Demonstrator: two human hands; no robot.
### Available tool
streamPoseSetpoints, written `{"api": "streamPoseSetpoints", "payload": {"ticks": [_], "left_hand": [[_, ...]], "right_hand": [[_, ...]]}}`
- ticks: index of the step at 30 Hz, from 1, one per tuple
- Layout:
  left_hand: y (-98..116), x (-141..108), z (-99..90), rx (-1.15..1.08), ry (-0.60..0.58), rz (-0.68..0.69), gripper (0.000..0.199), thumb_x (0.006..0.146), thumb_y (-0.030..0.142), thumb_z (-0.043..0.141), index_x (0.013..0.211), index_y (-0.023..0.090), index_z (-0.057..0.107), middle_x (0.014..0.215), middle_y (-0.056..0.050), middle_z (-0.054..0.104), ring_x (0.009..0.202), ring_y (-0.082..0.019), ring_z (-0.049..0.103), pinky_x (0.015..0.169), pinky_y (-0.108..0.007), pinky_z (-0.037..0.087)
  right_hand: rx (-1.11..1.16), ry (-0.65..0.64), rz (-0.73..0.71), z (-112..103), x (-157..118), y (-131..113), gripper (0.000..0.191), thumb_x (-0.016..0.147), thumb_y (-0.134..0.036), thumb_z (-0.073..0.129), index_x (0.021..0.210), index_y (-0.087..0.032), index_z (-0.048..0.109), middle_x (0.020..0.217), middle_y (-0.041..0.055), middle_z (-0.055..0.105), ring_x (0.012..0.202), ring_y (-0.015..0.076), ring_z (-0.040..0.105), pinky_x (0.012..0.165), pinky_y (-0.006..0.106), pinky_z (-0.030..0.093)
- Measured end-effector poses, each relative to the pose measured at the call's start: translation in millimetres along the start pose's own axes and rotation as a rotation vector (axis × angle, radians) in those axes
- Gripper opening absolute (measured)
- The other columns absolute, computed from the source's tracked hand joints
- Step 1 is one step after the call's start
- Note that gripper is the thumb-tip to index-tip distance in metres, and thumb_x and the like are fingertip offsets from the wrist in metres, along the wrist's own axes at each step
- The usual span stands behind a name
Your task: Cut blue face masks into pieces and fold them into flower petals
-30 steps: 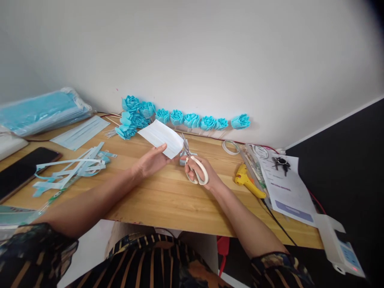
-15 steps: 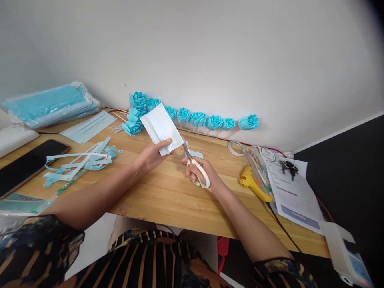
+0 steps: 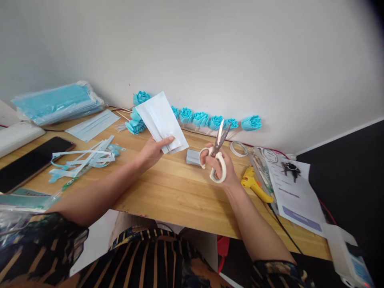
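Observation:
My left hand (image 3: 154, 151) pinches a pale blue face mask (image 3: 160, 120) by its lower edge, thumb on top, holding it above the table. In my right hand (image 3: 225, 166) is a pair of scissors (image 3: 221, 144) with cream handles, blades parted and pointing up, apart from the mask. A small stack of pale grey-blue pieces (image 3: 192, 157) lies on the wood just left of the scissors. Behind the mask, blue flowers (image 3: 200, 119) on thin sticks lie in a row along the wall; the mask hides some of them.
Cut strips (image 3: 87, 158), a flat mask sheet (image 3: 93, 125), a phone (image 3: 33, 162) and a bag of masks (image 3: 58, 103) occupy the left. On the right lie a tape roll (image 3: 239, 149), a yellow glue gun (image 3: 255, 186), papers (image 3: 295, 200), keys (image 3: 291, 170) and a power strip (image 3: 345, 256).
My right hand has drawn the scissors away from the mask's edge, to the right, with the blades now tilted upward. The mask has risen slightly, and the small stack has come into fuller view.

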State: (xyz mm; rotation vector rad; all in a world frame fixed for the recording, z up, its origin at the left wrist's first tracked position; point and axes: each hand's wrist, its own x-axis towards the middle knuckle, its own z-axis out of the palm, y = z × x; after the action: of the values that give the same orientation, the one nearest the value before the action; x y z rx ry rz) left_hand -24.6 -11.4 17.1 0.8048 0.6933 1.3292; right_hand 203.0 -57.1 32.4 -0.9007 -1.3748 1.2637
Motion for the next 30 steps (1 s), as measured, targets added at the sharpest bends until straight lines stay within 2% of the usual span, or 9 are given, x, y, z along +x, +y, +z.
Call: {"api": "streamPoseSetpoints", "payload": {"ticks": [2,3,8,12,17,23,26,30], "left_hand": [[-5,-6,2.2,0.099,-0.048,-0.021,0.045,0.063,0.030,0.086,0.102,0.013,0.072,0.105,-0.010,0.074,0.097,-0.027,0.068,0.086,-0.037,0.056],[-8,-8,3.2,0.146,-0.075,-0.023,0.045,0.063,0.031,0.086,0.103,0.013,0.072,0.106,-0.010,0.074,0.099,-0.028,0.068,0.088,-0.039,0.055],[-16,-15,6.7,0.299,-0.186,-0.044,0.045,0.062,0.028,0.087,0.102,0.013,0.073,0.107,-0.012,0.074,0.103,-0.032,0.068,0.092,-0.043,0.054],[-19,-12,5.3,0.338,-0.226,-0.085,0.041,0.063,0.030,0.086,0.098,0.012,0.075,0.103,-0.013,0.075,0.099,-0.030,0.069,0.088,-0.039,0.054],[-18,-1,-4.7,0.329,-0.202,-0.048,0.039,0.065,0.044,0.084,0.091,0.015,0.076,0.092,-0.007,0.076,0.082,-0.022,0.068,0.076,-0.032,0.054],[-14,10,-16.6,0.311,-0.133,0.019,0.034,0.068,0.044,0.082,0.084,0.015,0.075,0.082,-0.003,0.074,0.072,-0.015,0.063,0.070,-0.026,0.050],[-13,10,-17.1,0.269,-0.151,0.020,0.034,0.069,0.042,0.082,0.089,0.016,0.075,0.086,-0.004,0.074,0.075,-0.015,0.064,0.073,-0.026,0.050],[-13,5,-12.5,0.237,-0.211,0.001,0.034,0.069,0.040,0.082,0.095,0.018,0.075,0.091,-0.004,0.074,0.079,-0.017,0.066,0.075,-0.028,0.052]], "right_hand": [[-0.057,0.147,-0.027,4,2,2,0.046,0.067,-0.034,0.082,0.103,-0.025,0.056,0.083,-0.0014,0.065,0.073,0.0131,0.059,0.067,0.027,0.048],[-0.080,0.166,-0.015,7,3,3,0.048,0.064,-0.033,0.083,0.102,-0.026,0.055,0.086,-0.0010,0.065,0.076,0.0139,0.061,0.069,0.028,0.049],[-0.109,0.063,0.053,19,-1,16,0.053,0.061,-0.039,0.085,0.102,-0.027,0.054,0.084,-0.0022,0.061,0.072,0.0142,0.058,0.069,0.030,0.051],[-0.157,0.077,0.035,19,-2,21,0.048,0.064,-0.040,0.082,0.099,-0.026,0.053,0.076,-0.0044,0.053,0.064,0.0114,0.050,0.061,0.026,0.045],[-0.180,0.190,-0.003,11,3,16,0.044,0.064,-0.040,0.080,0.095,-0.026,0.052,0.071,-0.0064,0.045,0.059,0.0091,0.040,0.055,0.023,0.037],[-0.135,0.255,-0.003,5,8,15,0.042,0.065,-0.039,0.078,0.096,-0.027,0.052,0.072,-0.0067,0.044,0.059,0.0084,0.041,0.055,0.022,0.038],[-0.140,0.256,0.013,4,8,15,0.043,0.066,-0.039,0.077,0.098,-0.025,0.052,0.072,-0.0063,0.046,0.059,0.0085,0.043,0.054,0.022,0.039],[-0.126,0.179,0.055,1,6,16,0.047,0.068,-0.045,0.076,0.104,-0.024,0.055,0.074,-0.0049,0.050,0.060,0.0094,0.045,0.055,0.023,0.041]]}}
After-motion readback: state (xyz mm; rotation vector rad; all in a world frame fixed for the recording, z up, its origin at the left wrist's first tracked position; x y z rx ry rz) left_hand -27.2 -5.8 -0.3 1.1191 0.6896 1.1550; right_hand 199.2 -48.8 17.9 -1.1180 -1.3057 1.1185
